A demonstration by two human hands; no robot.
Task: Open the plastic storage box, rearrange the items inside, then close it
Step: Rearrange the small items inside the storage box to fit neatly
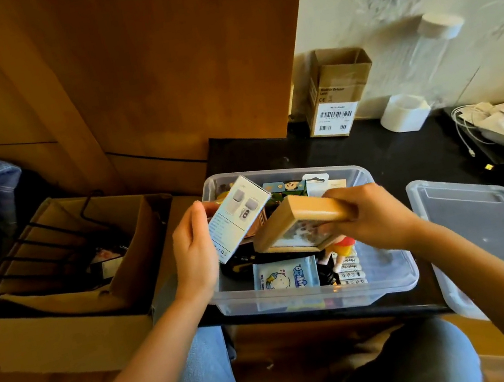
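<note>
Risk noted: storage box (pixel 316 294) open on table edge, lid (pixel 487 236) beside; left hand (pixel 194 254) clamped on white carton (pixel 235 217), right hand (pixel 373 220) gripping wooden frame (pixel 300 222); possibly dropped onto contents.

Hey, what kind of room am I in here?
Probably a room at home, maybe a bedroom or study corner: wooden wardrobe-like panels, a brown cardboard box of black clothes hangers, and a clear plastic storage box of small household bits on a black low table.
</note>
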